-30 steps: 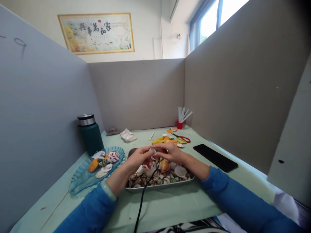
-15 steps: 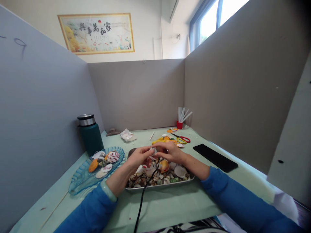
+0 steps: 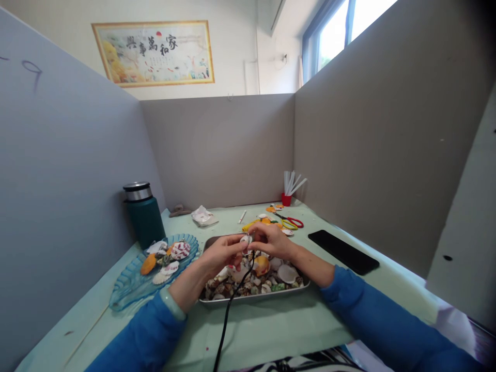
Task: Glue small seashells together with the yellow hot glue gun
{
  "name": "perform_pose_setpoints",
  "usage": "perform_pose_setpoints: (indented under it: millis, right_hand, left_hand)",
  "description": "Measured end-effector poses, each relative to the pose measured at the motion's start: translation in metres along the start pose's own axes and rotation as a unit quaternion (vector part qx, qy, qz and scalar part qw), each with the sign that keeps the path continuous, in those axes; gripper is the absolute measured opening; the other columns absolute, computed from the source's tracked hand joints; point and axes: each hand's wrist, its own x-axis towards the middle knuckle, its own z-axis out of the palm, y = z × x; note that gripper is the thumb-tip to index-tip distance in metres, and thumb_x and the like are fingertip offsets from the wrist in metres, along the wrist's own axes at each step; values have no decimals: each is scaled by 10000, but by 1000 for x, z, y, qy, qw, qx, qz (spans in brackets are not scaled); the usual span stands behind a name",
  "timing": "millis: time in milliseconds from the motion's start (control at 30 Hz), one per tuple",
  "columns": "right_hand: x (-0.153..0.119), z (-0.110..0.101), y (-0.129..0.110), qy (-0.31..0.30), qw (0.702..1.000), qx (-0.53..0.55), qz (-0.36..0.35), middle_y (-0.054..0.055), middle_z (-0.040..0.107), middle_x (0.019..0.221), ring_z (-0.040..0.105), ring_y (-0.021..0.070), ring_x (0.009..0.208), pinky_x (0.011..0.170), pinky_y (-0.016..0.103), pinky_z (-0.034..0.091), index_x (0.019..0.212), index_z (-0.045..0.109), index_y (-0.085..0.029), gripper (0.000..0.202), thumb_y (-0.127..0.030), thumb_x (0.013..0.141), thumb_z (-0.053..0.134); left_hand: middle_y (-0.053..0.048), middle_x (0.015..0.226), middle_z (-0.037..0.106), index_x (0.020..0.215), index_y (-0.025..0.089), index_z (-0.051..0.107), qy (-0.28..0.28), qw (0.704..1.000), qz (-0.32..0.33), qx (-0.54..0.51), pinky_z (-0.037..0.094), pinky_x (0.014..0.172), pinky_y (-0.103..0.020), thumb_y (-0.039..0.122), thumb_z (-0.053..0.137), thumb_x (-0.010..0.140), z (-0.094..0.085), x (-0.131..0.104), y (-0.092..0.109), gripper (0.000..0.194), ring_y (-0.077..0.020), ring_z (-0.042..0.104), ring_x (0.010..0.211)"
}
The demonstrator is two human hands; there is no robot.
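Over a metal tray [image 3: 256, 298] heaped with small shells, both my hands meet at a small whitish shell [image 3: 245, 239]. My left hand [image 3: 222, 254] pinches it between thumb and fingers from the left. My right hand [image 3: 272, 241] is closed at its right side, fingertips touching it; a small glint shows at its top edge. A black cord [image 3: 228, 308] runs from below my right fingers down across the tray to the front edge; where its upper end goes is hidden. An orange shell [image 3: 262, 265] and a wide white shell [image 3: 287, 274] lie among the others in the tray.
A blue fluted dish [image 3: 127, 289] with shells is at the left, beside a green thermos [image 3: 145, 219]. Scissors [image 3: 291, 222], a yellow glue-gun-like thing [image 3: 251, 226] and a red cup [image 3: 286, 199] of white sticks stand behind. A black phone [image 3: 343, 251] lies right. Grey partitions [image 3: 217, 150] surround the table.
The small shell has turned slightly, showing more of its pale face. My right fingers have drawn back a little to the right from its top.
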Motion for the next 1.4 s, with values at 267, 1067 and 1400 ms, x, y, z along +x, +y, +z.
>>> perform_pose_setpoints:
  millis: [267,1067,1400]
  right_hand:
    - [-1,1,4,10,1000,9,-12,-54,486,545,411,69,457,461,177,329,894,539,-152,303,-404,767,650]
    - [0,0,-1,2,1000,-24,-3,-52,501,553,434,82,472,495,190,340,1117,523,-142,375,-357,820,598]
    - [1,-1,-2,-1,998,-47,-50,8,593,638,466,92,532,540,198,368,932,612,-150,223,-348,854,549]
  left_hand:
    - [23,576,468,1048,108,591,14,1000,-7,16,440,493,-218,394,631,746,0,0,1,418,-70,447,499]
    - [28,528,488,1025,131,594,39,998,18,-35,410,470,-206,414,594,776,-4,6,-3,377,-73,462,447]
    - [35,527,444,839,128,584,34,999,-5,-20,367,433,-192,453,561,788,-2,5,-3,330,-61,438,418]
